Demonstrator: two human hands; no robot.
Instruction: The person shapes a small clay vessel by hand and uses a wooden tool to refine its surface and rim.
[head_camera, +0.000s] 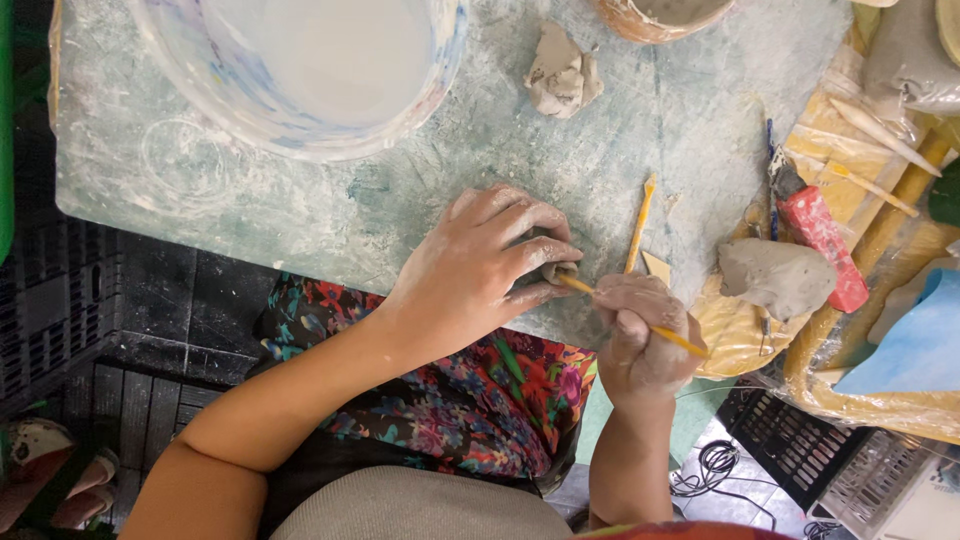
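Presently the left hand (480, 265) cups a small clay piece (556, 270) at the table (420, 200) edge; the right hand (640, 335) pinches a yellow modelling stick (630, 312) against it. Judged soft, damp, easily dented: support it underneath, lightly.

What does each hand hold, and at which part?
The left hand cups a small clay piece from above. The right hand pinches a thin yellow stick near its middle.

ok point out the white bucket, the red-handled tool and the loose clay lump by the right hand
white bucket (215, 95), head view, left wall
red-handled tool (822, 245), head view, mid handle
loose clay lump (775, 277), head view, centre
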